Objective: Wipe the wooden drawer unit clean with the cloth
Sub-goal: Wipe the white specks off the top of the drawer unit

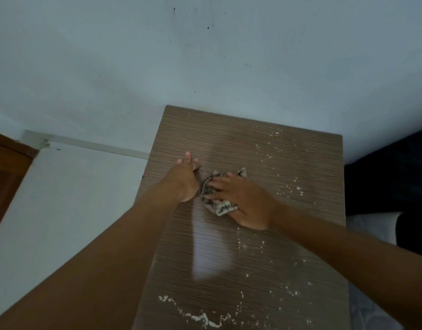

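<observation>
The wooden drawer unit (229, 258) shows only its top: a brown panel with fine horizontal grain and a pale sheen down the middle. White specks (200, 319) litter it, thickest along the 6 o'clock edge and scattered up the 3 o'clock side. The cloth (221, 208), a small crumpled checked rag in grey and cream, lies just toward 12 o'clock from the panel's centre, pressed flat beneath the right hand (243, 201).
</observation>
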